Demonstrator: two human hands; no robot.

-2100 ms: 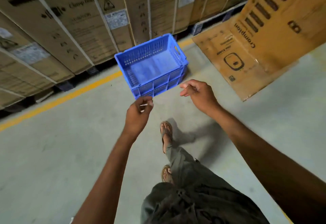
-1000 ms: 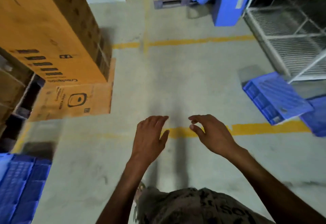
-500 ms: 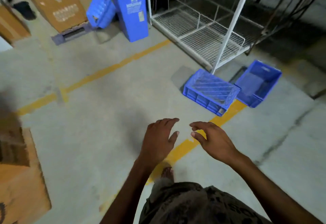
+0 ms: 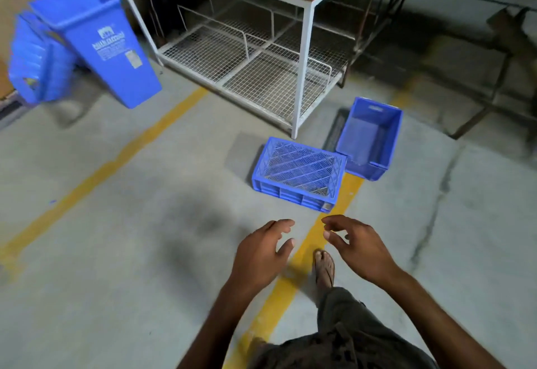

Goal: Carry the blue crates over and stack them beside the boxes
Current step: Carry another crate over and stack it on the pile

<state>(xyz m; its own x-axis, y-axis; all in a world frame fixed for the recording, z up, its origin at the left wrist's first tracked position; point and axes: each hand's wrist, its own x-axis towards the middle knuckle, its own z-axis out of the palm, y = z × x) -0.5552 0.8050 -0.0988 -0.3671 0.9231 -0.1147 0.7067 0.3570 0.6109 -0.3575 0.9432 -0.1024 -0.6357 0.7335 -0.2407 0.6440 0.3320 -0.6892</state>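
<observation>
Two blue crates lie on the concrete floor ahead of me. The nearer crate (image 4: pixel 299 175) is upside down, its ribbed mesh bottom facing up, and sits partly on a yellow floor line. Just behind it to the right, the second crate (image 4: pixel 370 139) stands upright and empty. My left hand (image 4: pixel 260 255) and my right hand (image 4: pixel 357 248) hover side by side a short way in front of the upturned crate, fingers spread, holding nothing and touching neither crate.
A white-framed table (image 4: pixel 302 57) with a wooden top and wire-mesh lower shelf stands right behind the crates. A blue bin (image 4: pixel 98 46) and a blue stack (image 4: pixel 35 60) lean at the far left. Dark metal frames (image 4: pixel 494 83) fill the right background. My sandalled foot (image 4: pixel 325 270) is on the yellow line.
I have turned away from the crate set down by the boxes and walked toward the table. The two crates on the floor are now closer. Both hands stay empty.
</observation>
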